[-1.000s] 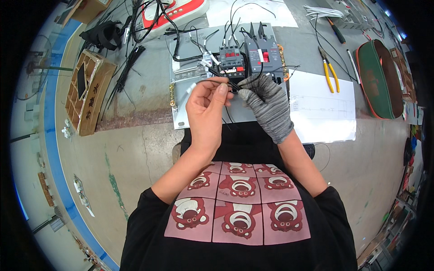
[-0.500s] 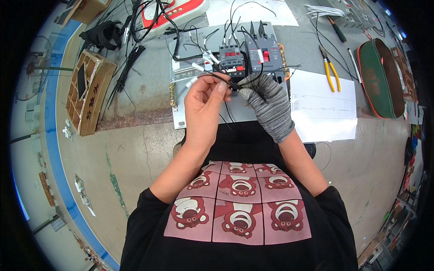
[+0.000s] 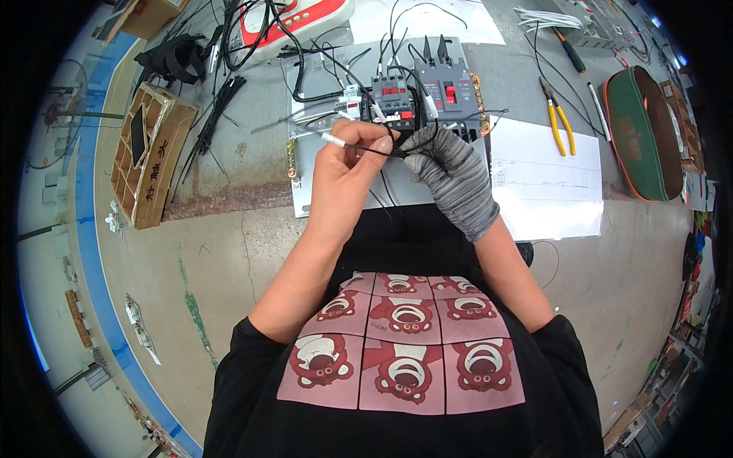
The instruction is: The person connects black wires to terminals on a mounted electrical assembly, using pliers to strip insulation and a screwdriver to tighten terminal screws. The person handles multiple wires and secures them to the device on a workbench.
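Note:
Black wires with white sleeves on their ends run between my two hands, in front of a light metal mounting plate [image 3: 336, 200]. My bare left hand [image 3: 347, 172] pinches some of these black wires [image 3: 359, 148], one white-sleeved end sticking out to its left. In a grey knitted glove, my right hand [image 3: 452, 179] is closed around the bundle where the wires meet. Just beyond the hands sit a contactor [image 3: 392, 93] with red marks and a dark grey circuit breaker [image 3: 444, 90] with a red switch. A small white-and-grey terminal device [image 3: 350, 104] stands left of the contactor.
To the left are a wooden compartment box [image 3: 153, 164] and a bundle of black cable ties or wires [image 3: 216, 114]. Yellow-handled pliers [image 3: 561, 126] lie on a paper drawing [image 3: 546, 195] at right, near a green pouch [image 3: 637, 137]. A red-and-white device [image 3: 305, 23] stands behind.
My left hand has shifted its fingers on the wires. Several white-sleeved ends have spread apart, some now lying near the contactor and breaker. My right hand stays nearly in place.

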The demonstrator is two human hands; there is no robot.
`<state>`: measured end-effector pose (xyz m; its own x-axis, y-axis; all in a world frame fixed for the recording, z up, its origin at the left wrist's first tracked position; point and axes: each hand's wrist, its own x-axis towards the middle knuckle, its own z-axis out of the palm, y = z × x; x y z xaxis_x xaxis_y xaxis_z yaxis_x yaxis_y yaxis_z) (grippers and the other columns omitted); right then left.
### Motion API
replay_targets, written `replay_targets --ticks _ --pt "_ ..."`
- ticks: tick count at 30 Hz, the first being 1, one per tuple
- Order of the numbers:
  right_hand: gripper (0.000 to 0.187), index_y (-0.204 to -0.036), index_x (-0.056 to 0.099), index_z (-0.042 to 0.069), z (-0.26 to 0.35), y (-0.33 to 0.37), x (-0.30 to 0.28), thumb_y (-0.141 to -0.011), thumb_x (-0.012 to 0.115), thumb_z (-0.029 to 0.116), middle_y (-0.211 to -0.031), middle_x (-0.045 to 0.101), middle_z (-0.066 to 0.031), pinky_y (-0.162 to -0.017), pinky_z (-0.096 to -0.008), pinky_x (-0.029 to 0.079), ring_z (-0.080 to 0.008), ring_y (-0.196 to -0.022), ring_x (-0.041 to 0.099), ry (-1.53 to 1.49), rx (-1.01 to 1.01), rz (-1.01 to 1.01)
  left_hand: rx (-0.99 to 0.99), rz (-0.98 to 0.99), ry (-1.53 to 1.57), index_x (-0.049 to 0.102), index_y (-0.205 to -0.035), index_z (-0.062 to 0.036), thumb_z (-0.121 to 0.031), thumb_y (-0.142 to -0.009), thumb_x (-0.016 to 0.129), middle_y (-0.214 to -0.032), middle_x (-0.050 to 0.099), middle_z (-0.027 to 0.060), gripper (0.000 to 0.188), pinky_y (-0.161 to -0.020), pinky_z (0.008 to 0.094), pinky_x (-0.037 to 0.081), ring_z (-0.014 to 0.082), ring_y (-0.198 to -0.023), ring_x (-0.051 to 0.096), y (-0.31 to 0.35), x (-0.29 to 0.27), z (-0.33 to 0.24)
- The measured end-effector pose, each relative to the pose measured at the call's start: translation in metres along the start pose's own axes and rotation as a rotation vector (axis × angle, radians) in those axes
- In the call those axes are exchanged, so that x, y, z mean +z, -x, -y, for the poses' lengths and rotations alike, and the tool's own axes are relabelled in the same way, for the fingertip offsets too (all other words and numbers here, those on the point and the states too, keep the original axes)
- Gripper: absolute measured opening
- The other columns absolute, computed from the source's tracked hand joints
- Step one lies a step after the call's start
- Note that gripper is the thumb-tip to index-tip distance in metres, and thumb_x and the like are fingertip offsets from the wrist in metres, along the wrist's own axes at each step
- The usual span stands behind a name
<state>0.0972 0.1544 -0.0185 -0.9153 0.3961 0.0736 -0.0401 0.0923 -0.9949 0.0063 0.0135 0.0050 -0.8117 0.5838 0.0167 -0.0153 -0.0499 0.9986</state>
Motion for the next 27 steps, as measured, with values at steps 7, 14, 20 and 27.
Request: replay_targets --ticks 7,14,20,27 --pt "0.014 -0.099 0.065 0.002 0.002 -0.002 -0.003 -0.086 0.065 0.007 -0.083 0.064 -0.0062 -0.069 -0.0278 0.050 -0.0146 -0.074 0.060 0.015 0.011 0.041 -0.129 0.072 0.040 0.061 -0.101 -0.0013 -0.010 -0.091 0.062 -0.099 0.064 0.0047 0.013 -0.069 0.0227 0.048 0.0085 -0.076 0.057 -0.004 -0.002 -0.011" --pt "0.013 -0.100 0.065 0.003 0.010 -0.002 -0.001 -0.088 0.063 0.008 -0.081 0.063 -0.0041 -0.062 -0.0251 0.050 -0.0095 -0.066 0.058 -0.062 0.129 0.052 -0.059 0.061 0.111 0.059 -0.100 -0.0008 -0.001 -0.089 0.062 -0.097 0.063 0.0054 0.012 -0.065 0.0210 0.048 0.0088 -0.077 0.060 0.003 0.001 -0.004" --pt "0.014 -0.102 0.064 0.003 0.007 -0.002 -0.002 -0.089 0.063 0.007 -0.083 0.065 -0.0036 -0.062 -0.0241 0.050 -0.0093 -0.066 0.058 -0.109 0.106 0.051 -0.047 0.099 0.049 0.059 -0.098 0.0000 -0.001 -0.089 0.061 -0.091 0.063 0.0035 0.009 -0.063 0.0210 0.048 0.0083 -0.073 0.060 -0.001 -0.002 -0.004" --pt "0.013 -0.101 0.063 0.003 0.006 -0.003 -0.004 -0.089 0.063 0.007 -0.083 0.065 -0.0030 -0.064 -0.0235 0.050 -0.0087 -0.068 0.058 -0.117 0.106 0.051 -0.083 0.005 0.191 0.059 -0.099 -0.0004 -0.006 -0.091 0.060 -0.092 0.063 0.0055 0.010 -0.065 0.0229 0.049 0.0108 -0.074 0.062 0.004 0.005 0.002"
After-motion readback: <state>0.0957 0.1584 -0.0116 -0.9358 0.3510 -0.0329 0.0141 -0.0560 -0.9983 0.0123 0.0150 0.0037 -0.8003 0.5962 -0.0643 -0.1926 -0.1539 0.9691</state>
